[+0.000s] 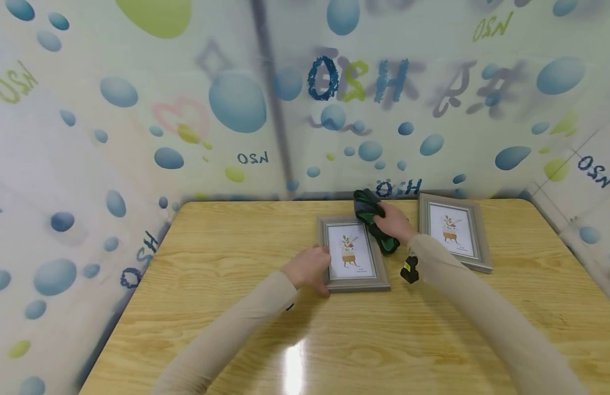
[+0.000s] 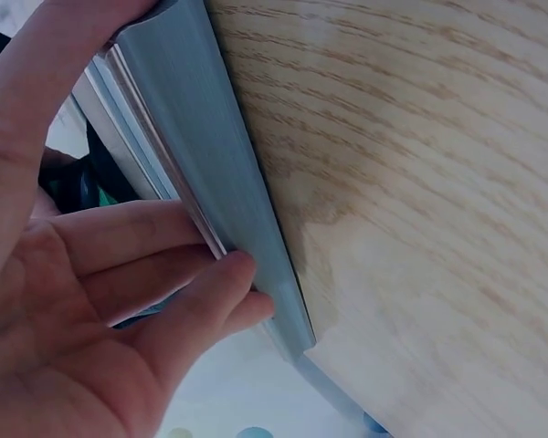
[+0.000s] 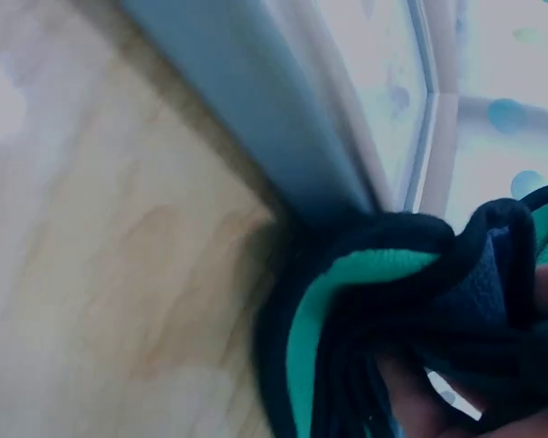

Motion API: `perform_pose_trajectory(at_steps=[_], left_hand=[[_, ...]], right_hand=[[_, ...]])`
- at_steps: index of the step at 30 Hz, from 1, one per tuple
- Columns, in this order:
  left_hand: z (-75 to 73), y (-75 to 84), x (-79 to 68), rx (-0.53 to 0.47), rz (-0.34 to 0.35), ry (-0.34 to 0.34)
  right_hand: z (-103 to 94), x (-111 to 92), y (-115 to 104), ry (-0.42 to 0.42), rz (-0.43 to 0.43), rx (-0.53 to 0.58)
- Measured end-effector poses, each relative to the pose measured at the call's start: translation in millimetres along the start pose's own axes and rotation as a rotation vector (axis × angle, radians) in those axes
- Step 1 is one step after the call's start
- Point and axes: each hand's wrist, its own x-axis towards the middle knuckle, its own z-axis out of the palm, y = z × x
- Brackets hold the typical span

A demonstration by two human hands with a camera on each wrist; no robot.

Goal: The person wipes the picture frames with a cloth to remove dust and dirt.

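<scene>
A grey picture frame with a potted-plant print lies on the table. My left hand grips its left side, thumb near the lower left corner; in the left wrist view, the fingertips bend against the frame's grey edge. A folded dark cloth with green stripes is in my right hand, bunched between thumb and fingers. The cloth lies along the frame's right side and upper right corner. From the right wrist, the cloth shows against the frame's corner, hiding part of it.
A second, matching picture frame lies to the right, partly behind the right sleeve. The wooden table ends at a wall printed with blue and green drops. A small black device hangs at the right wrist.
</scene>
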Motion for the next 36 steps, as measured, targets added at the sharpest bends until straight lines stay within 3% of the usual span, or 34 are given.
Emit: perform_pose_trajectory(at_steps=[6,12,17,21,26,36], left_hand=[[-1.0,-0.3,-1.0,-0.019,0.010,0.011],[-0.3,0.4,0.4,-0.019,0.016,0.014],[-1.6,1.7,-0.5,-0.013,0.006,0.013],[-2.6,2.7,-0.9,-0.005,0.004,0.012],[-2.5,-0.5,-3.1,0.003,0.014,0.014],[1.7,-0.9,-2.1,0.021,0.042,0.043]], right_hand=[[1.5,-16.7,3.4,0.016,-0.080,-0.061],[2.5,-57.8,3.9,-0.015,-0.172,-0.189],[3.0,-92.1,3.3,-0.087,-0.231,-0.198],[4.6,-104.5,2.8,-0.094,-0.237,-0.188],[5.4,-90.3,-2.1,-0.088,-0.204,-0.209],[-0.5,-29.7,-9.3,-0.040,-0.160,-0.279]])
